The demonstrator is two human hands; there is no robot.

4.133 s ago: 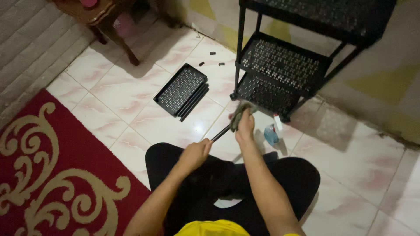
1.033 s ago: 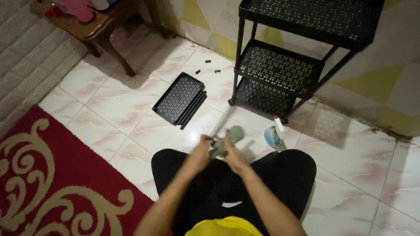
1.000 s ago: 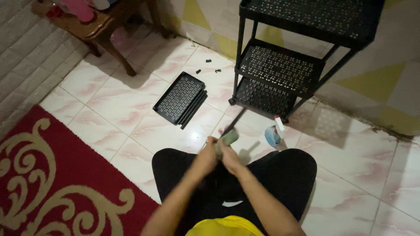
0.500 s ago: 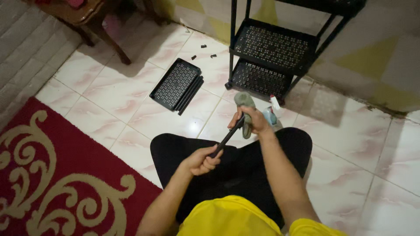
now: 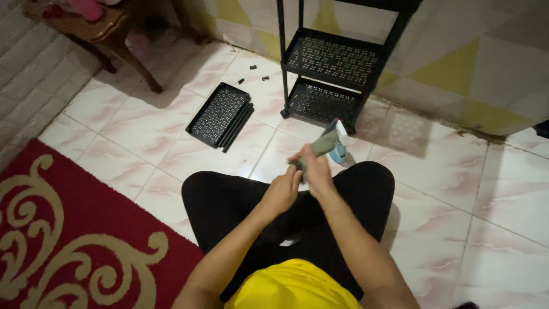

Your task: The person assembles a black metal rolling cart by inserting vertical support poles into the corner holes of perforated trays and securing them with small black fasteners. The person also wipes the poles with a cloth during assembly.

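I sit cross-legged on a tiled floor, both hands raised over my knees. My right hand grips a grey-green cloth, which is bunched around a thin black rod. My left hand is closed just behind it, touching the right hand, on the near end of that rod. Hands and cloth hide almost all of the rod. A black metal rack with perforated shelves stands just beyond my hands.
Stacked black perforated trays lie on the tiles to the left of the rack, with small black pieces beyond them. A small white and blue object sits by the rack's foot. A red patterned rug is at the left, a wooden table at the far left.
My hands have come together: the right hand with the cloth slid back along the rod toward the left hand, so the rod no longer shows between them. The view tilted slightly.
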